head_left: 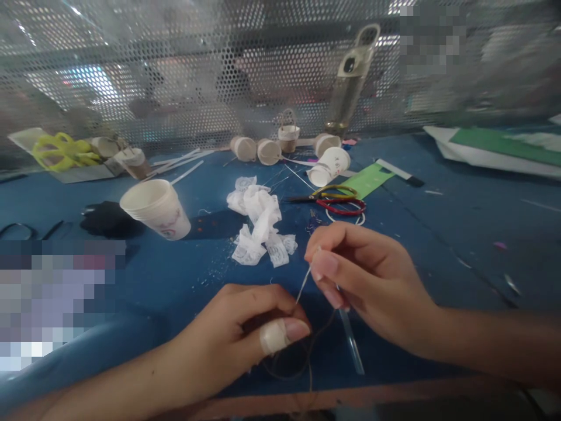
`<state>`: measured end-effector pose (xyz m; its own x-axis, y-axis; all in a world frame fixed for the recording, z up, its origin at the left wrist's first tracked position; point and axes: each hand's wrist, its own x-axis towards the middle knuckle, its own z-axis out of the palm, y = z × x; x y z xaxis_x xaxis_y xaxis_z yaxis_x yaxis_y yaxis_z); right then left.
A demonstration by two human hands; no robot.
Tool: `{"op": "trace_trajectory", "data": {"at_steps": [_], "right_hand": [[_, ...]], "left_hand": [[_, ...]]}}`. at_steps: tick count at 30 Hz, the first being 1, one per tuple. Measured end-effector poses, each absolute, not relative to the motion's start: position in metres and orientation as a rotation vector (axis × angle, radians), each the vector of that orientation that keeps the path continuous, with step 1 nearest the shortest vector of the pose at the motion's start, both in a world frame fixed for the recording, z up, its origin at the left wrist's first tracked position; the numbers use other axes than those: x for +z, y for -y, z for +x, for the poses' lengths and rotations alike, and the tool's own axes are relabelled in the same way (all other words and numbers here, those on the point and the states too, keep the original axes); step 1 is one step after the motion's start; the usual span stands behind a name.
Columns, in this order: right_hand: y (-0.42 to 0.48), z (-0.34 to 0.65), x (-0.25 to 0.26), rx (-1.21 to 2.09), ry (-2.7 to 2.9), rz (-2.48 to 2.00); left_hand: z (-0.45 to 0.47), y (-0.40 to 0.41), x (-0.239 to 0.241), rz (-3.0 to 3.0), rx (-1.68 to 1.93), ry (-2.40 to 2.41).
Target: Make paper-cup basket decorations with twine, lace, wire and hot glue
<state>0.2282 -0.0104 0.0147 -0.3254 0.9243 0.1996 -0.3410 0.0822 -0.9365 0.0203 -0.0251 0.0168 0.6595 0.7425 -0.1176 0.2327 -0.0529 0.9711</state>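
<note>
My left hand (pixel 245 324), with pale tape around its thumb, is closed in a pinch at the lower end of a thin pale strand (pixel 303 285). The strand's upper end sits between the thumb and fingers of my right hand (pixel 363 280), also closed. Whether it is a needle or a stiff thread is too fine to tell. Thin brown cord (pixel 312 351) loops below both hands and hangs over the table edge. A clear narrow strip (pixel 352 345) shows just under my right fingers; whether they grip it is hidden. Beyond my hands lies crumpled white lace (pixel 258 219).
Scissors (pixel 328 199) with yellow and red handles lie behind my right hand. Stacked paper cups (pixel 160 207) stand left, another paper cup (pixel 329 166) lies tipped. Small cord-wrapped cups (pixel 268 152), a clear bottle (pixel 350 82) and a box (pixel 83 171) line the perforated metal screen (pixel 188 70).
</note>
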Motion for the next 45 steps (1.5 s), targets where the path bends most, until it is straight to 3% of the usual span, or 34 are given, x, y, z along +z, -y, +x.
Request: {"op": "trace_trajectory", "data": {"at_steps": [6,26,35,45], "right_hand": [[0.011,0.228,0.015,1.405,1.245,-0.709],[0.012,0.227,0.020,1.705,1.242,-0.498],[0.010,0.227,0.016,1.474,1.230,-0.692],[0.008,0.225,0.018,1.594,1.246,-0.590]], "left_hand": [[0.021,0.023,0.017,1.837,0.595,-0.918],[0.014,0.026,0.015,1.266,0.257,-0.576],[0.018,0.026,0.016,1.583,0.391,-0.780],[0.016,0.026,0.023,1.748,0.284,-0.686]]}}
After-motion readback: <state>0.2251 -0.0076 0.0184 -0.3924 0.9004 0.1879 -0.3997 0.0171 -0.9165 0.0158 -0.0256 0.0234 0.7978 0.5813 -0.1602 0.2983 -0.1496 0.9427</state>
